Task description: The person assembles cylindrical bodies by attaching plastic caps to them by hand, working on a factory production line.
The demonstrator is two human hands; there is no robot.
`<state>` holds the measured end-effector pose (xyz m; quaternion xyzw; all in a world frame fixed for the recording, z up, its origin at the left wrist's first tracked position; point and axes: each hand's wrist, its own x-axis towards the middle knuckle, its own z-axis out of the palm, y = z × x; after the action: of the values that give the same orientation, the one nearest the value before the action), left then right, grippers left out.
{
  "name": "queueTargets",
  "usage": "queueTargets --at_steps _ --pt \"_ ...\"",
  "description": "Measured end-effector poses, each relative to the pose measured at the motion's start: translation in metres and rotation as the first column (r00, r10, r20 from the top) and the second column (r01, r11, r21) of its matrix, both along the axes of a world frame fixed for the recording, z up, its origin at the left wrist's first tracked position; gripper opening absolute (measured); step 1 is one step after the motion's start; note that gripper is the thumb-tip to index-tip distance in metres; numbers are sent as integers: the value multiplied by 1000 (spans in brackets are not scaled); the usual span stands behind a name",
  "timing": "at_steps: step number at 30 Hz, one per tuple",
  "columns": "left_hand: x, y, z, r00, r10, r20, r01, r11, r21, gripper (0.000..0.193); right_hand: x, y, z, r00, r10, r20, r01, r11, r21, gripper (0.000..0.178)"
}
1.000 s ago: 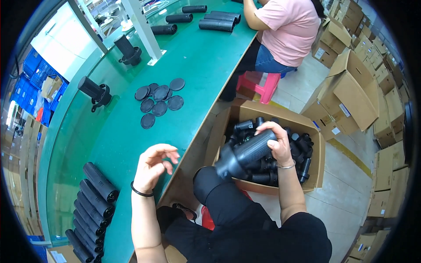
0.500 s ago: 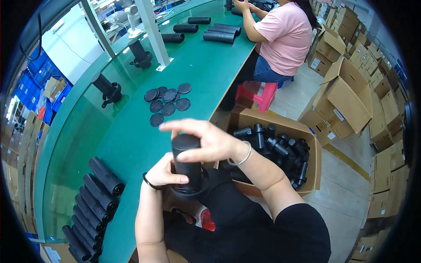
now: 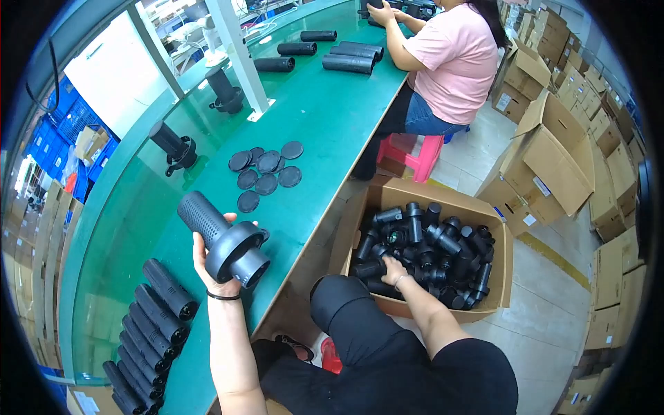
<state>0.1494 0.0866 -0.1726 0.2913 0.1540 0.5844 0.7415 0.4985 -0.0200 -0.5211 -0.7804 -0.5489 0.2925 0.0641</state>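
Observation:
My left hand (image 3: 220, 268) is closed round a black plastic filter assembly (image 3: 232, 250), tilted over the bench. Its perforated tube (image 3: 200, 213) points to the far left, and its wide collar and short round spout face me. My right hand (image 3: 394, 271) reaches down into an open cardboard box (image 3: 510, 270) at the right, full of black pipe fittings (image 3: 443, 238). Its fingers, partly hidden, close at the end of one dark fitting. Several black discs (image 3: 268, 162) lie in a loose cluster on the green bench, beyond the filter assembly.
A row of black tubes (image 3: 149, 328) lies along the near left of the green bench (image 3: 304, 117). Two collared assemblies (image 3: 173, 146) stand at its far left side. A metal post (image 3: 238, 59) rises beyond. A co-worker in pink (image 3: 456, 59) sits at far right, near large cartons (image 3: 539, 166).
My right hand has left the filter assembly and gone right, down into the box. My left hand has moved the assembly left over the bench and tipped it so the spout faces me.

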Motion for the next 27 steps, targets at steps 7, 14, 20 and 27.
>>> queueTargets --at_steps 7,14,20,27 --pt "4 0 -3 999 35 -11 -36 999 -22 53 -19 -10 -7 917 237 320 -201 969 -141 42" --pt "-3 2 -6 999 33 -19 -33 999 -1 61 4 -35 3 678 567 468 -531 818 -221 28" --pt "-5 5 -6 999 33 17 -33 999 -19 58 33 -48 79 974 -126 187 70 957 281 41" --pt "-12 11 -14 999 39 -1 -39 999 -24 58 58 -52 147 882 -181 -436 436 664 607 44"
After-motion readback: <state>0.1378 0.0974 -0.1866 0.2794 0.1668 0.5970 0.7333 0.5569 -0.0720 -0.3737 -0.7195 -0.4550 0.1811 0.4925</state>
